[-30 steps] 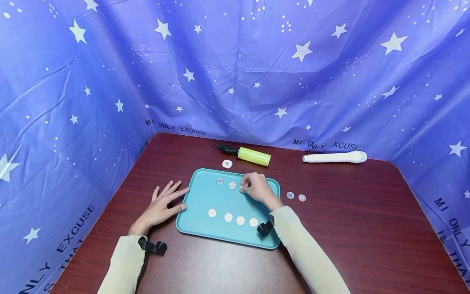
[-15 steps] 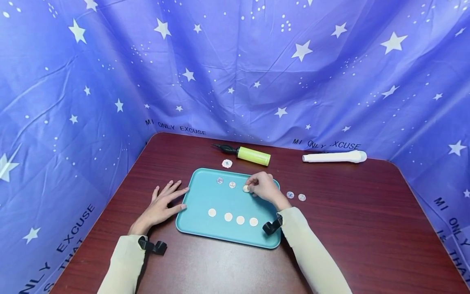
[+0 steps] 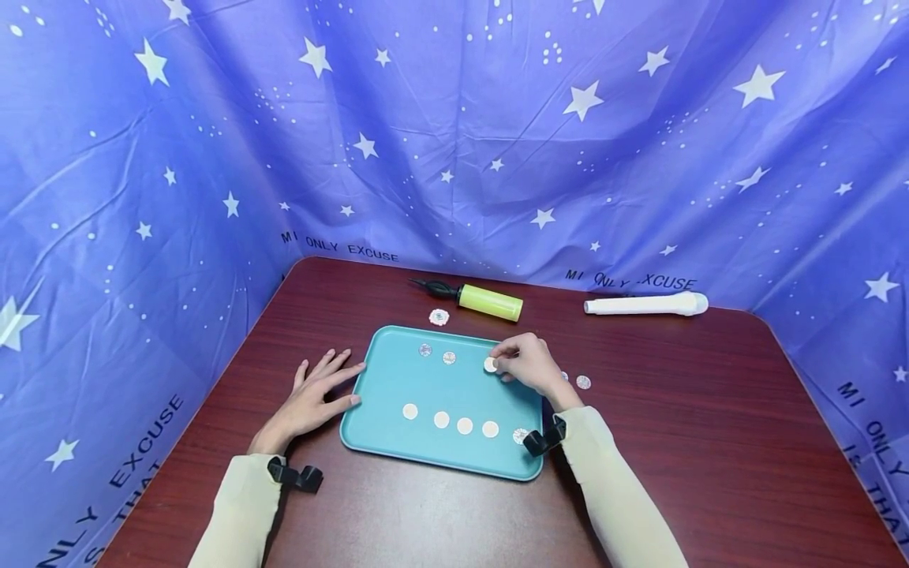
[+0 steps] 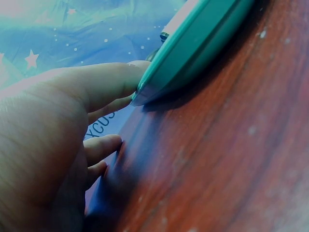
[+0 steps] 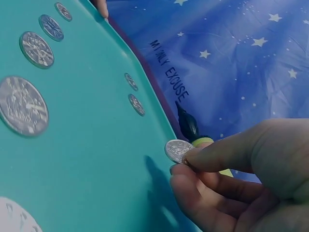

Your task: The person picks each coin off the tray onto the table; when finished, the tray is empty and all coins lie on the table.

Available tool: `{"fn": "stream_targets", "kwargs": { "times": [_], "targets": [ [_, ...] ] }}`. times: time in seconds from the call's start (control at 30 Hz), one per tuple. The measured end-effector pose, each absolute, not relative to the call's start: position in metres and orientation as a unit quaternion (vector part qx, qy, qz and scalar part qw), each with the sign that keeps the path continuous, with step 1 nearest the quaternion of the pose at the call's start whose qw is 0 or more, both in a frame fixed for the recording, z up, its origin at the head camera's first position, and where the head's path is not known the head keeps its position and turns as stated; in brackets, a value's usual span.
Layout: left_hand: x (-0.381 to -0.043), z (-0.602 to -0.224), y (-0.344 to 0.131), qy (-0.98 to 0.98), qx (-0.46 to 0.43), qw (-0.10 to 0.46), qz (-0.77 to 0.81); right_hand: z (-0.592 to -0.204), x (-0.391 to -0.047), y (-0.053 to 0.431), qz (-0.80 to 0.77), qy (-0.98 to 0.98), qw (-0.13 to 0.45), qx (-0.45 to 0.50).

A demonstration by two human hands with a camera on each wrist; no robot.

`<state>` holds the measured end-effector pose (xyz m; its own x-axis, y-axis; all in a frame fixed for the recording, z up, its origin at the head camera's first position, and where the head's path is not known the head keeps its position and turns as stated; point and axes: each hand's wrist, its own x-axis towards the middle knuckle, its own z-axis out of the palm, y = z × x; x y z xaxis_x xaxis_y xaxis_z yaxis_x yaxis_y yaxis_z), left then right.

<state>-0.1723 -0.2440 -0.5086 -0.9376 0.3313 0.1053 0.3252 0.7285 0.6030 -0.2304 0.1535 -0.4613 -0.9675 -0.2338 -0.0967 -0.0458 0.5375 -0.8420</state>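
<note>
My right hand (image 3: 529, 364) pinches a round silvery coin (image 5: 177, 151) between thumb and fingertips, over the far right part of the turquoise tray (image 3: 383, 383). Two coins lie to its left along the tray's far side, one of them a patterned coin (image 3: 449, 357). Several more form a row nearer the front, among them a pale coin (image 3: 442, 420) and one partly covered by the right wrist's black strap. My left hand (image 3: 308, 402) lies on the table with fingers spread, the index finger and thumb touching the tray's left rim.
Behind the tray lie a scalloped white disc (image 3: 439, 317) and a yellow-green hand pump (image 3: 490, 303) with a black nozzle. A white wand-shaped object (image 3: 646, 304) is at the back right. Right of the tray are two coins, one a patterned coin (image 3: 584, 382), the other half hidden by the hand.
My right hand has moved right along the tray's far side with the pinched coin. A coin in the near row now shows beside the wrist strap. The left hand stays put.
</note>
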Motion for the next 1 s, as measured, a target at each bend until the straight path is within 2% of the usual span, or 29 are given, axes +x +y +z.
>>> {"fn": "stream_targets", "kwargs": {
  "times": [1.0],
  "targets": [
    [-0.172,-0.509,-0.244,0.929,0.175,0.005,0.326,-0.454,-0.223,0.228,-0.521,0.848,0.090,-0.024]
  ]
}}
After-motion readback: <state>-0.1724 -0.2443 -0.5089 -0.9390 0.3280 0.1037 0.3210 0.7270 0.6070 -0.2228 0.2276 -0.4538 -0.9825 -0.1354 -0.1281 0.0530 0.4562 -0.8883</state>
